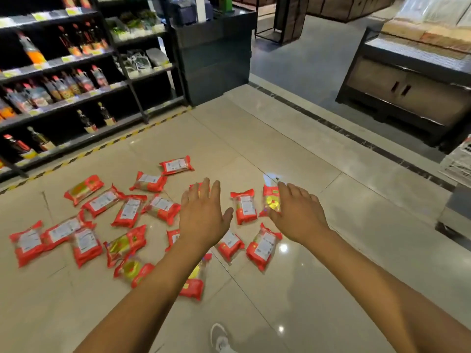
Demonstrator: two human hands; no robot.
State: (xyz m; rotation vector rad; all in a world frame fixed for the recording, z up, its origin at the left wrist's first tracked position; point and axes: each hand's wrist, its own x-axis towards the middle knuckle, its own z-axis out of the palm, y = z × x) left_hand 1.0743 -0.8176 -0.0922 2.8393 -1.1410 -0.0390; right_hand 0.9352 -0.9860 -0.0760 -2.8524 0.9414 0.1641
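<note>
Your left hand (204, 215) hangs over the red packets (128, 211) that lie all over the shop floor (331, 250). Its fingers are straight and spread wide, and they hold nothing. Your right hand (299, 212) is just beside the gold packet (270, 200), a red one with a shiny gold patch. Its fingers are loose and a bit bent, and I see nothing held in them. I cannot tell if the thumb touches the gold packet.

The packets look light and soft, like small bags of food in thin shiny plastic. I think they will be slippery and will crinkle and bend when you squeeze.

Do not pinch only a flat end flap, or the bag may slide out. Take the gold packet across its fat middle, thumb on one long side and fingers on the other. Press gently, since what is inside may squash or crack.

The middle packet (244, 206) lies between your hands, near your left one. The shelf (76, 98) of bottles (63, 85) stands well apart on the left.
</note>
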